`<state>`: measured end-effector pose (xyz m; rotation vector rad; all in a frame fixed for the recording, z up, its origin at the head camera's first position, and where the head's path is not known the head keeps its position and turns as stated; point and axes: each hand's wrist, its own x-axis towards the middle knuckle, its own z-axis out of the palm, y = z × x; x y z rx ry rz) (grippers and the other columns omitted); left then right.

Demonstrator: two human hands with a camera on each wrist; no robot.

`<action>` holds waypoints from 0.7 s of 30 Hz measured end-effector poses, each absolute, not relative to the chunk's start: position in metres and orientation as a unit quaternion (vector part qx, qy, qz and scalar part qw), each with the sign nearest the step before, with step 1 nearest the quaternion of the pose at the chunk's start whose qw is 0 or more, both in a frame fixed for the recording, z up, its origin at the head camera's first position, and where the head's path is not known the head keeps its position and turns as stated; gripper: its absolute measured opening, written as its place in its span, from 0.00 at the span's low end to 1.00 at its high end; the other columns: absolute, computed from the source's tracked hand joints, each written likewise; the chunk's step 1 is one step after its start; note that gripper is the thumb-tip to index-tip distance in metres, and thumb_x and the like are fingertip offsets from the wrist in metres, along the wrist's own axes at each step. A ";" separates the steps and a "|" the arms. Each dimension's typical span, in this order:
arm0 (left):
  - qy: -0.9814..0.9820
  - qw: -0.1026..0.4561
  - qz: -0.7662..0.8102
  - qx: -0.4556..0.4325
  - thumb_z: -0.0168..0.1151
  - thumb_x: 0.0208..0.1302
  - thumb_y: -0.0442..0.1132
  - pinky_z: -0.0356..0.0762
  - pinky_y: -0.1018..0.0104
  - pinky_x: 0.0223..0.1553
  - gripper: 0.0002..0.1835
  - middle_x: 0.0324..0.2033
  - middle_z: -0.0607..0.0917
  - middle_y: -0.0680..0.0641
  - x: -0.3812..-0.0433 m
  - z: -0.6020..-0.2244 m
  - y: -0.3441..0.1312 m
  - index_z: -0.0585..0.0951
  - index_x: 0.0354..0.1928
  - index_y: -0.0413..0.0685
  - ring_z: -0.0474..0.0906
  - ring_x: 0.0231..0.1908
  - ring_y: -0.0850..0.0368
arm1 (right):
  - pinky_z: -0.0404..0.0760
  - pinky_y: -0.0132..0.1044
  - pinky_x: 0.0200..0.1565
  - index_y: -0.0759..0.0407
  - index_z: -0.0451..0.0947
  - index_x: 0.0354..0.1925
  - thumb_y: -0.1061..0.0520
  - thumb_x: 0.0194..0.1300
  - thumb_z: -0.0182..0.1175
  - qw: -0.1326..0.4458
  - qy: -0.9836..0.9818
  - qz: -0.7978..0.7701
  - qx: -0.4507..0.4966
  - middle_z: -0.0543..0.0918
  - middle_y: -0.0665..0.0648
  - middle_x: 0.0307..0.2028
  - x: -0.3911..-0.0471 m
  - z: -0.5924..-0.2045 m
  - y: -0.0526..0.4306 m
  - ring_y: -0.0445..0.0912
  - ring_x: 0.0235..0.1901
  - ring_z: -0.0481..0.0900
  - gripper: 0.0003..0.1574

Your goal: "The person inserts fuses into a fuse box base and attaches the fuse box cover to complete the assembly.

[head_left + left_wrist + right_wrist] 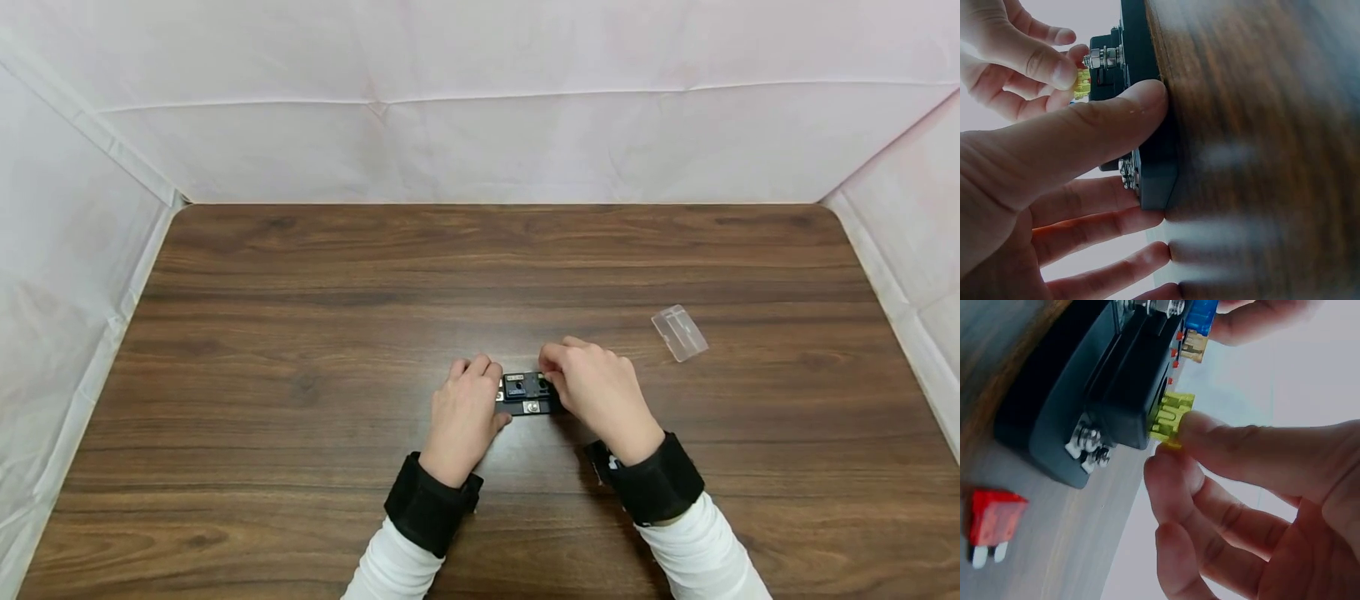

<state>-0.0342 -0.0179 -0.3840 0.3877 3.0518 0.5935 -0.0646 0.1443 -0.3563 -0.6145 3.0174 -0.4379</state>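
Observation:
A black fuse block (513, 408) with metal terminal screws lies on the table between both hands. My left hand (463, 421) grips its left end, with the thumb (1144, 100) along the near side and fingers at the end and far side. At the other end, my right hand (600, 392) pinches a yellow blade fuse (1172, 415) between thumb and fingertips. That fuse stands at a slot in the block's top, its lower edge right at the slot. Further along the block, a blue fuse (1201, 317) and a tan fuse (1194, 345) stick up beside small red lights.
A red blade fuse (997, 519) lies on the table close to the block's right end. Further back to the right rests a clear plastic cover (680, 333). White sheets (480, 150) wall the wooden table (300, 292) at the back and both sides.

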 end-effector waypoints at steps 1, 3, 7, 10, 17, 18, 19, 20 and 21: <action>0.974 0.003 0.189 0.124 0.76 0.38 0.42 0.82 0.53 0.31 0.22 0.37 0.80 0.48 -0.034 -0.384 -0.018 0.79 0.38 0.43 0.73 0.43 0.49 | 0.71 0.43 0.16 0.50 0.74 0.24 0.63 0.53 0.63 0.016 0.970 -0.140 -0.196 0.75 0.49 0.23 -0.065 -0.357 0.144 0.47 0.20 0.73 0.09; 0.974 0.002 0.188 0.125 0.76 0.37 0.42 0.82 0.54 0.30 0.22 0.37 0.80 0.48 -0.034 -0.384 -0.018 0.79 0.37 0.43 0.73 0.42 0.49 | 0.71 0.43 0.16 0.50 0.75 0.24 0.63 0.53 0.63 0.016 0.971 -0.140 -0.194 0.75 0.49 0.23 -0.065 -0.357 0.144 0.48 0.20 0.74 0.09; 0.974 0.000 0.186 0.125 0.76 0.37 0.42 0.82 0.54 0.30 0.23 0.37 0.80 0.48 -0.034 -0.383 -0.018 0.79 0.37 0.43 0.73 0.42 0.49 | 0.71 0.43 0.16 0.51 0.75 0.24 0.63 0.53 0.63 0.014 0.970 -0.147 -0.192 0.76 0.48 0.23 -0.065 -0.357 0.145 0.47 0.20 0.74 0.08; 0.974 0.000 0.186 0.126 0.76 0.37 0.42 0.82 0.54 0.30 0.23 0.37 0.80 0.48 -0.034 -0.383 -0.018 0.80 0.37 0.43 0.73 0.42 0.49 | 0.71 0.43 0.16 0.51 0.76 0.25 0.62 0.54 0.63 0.014 0.970 -0.151 -0.190 0.76 0.49 0.23 -0.064 -0.356 0.145 0.46 0.19 0.73 0.07; 0.974 0.001 0.187 0.127 0.76 0.37 0.42 0.82 0.53 0.31 0.23 0.37 0.80 0.48 -0.035 -0.383 -0.019 0.79 0.38 0.43 0.73 0.42 0.49 | 0.72 0.42 0.17 0.52 0.79 0.27 0.62 0.55 0.62 0.025 0.967 -0.167 -0.190 0.78 0.49 0.24 -0.066 -0.357 0.147 0.46 0.20 0.73 0.05; 0.974 0.001 0.187 0.127 0.76 0.37 0.42 0.82 0.53 0.30 0.23 0.37 0.80 0.48 -0.035 -0.383 -0.019 0.79 0.37 0.43 0.73 0.42 0.49 | 0.72 0.42 0.17 0.52 0.79 0.27 0.62 0.55 0.62 0.027 0.966 -0.170 -0.190 0.78 0.49 0.24 -0.066 -0.358 0.147 0.46 0.20 0.73 0.05; 0.974 0.001 0.187 0.128 0.77 0.36 0.42 0.82 0.53 0.30 0.23 0.36 0.80 0.48 -0.035 -0.384 -0.019 0.79 0.37 0.43 0.73 0.42 0.49 | 0.72 0.42 0.17 0.52 0.79 0.28 0.62 0.55 0.62 0.029 0.966 -0.173 -0.191 0.78 0.50 0.24 -0.066 -0.358 0.148 0.46 0.20 0.73 0.05; 0.974 0.000 0.187 0.128 0.77 0.36 0.42 0.82 0.53 0.30 0.23 0.36 0.80 0.48 -0.035 -0.384 -0.019 0.79 0.37 0.43 0.73 0.42 0.49 | 0.72 0.43 0.18 0.52 0.79 0.28 0.62 0.55 0.62 0.030 0.965 -0.175 -0.191 0.78 0.50 0.24 -0.066 -0.359 0.149 0.46 0.21 0.74 0.05; 0.974 0.000 0.187 0.129 0.77 0.36 0.42 0.82 0.53 0.29 0.23 0.36 0.80 0.48 -0.034 -0.385 -0.019 0.79 0.37 0.43 0.73 0.41 0.49 | 0.72 0.43 0.18 0.52 0.79 0.28 0.62 0.55 0.62 0.031 0.965 -0.177 -0.191 0.78 0.50 0.24 -0.066 -0.359 0.149 0.46 0.21 0.74 0.05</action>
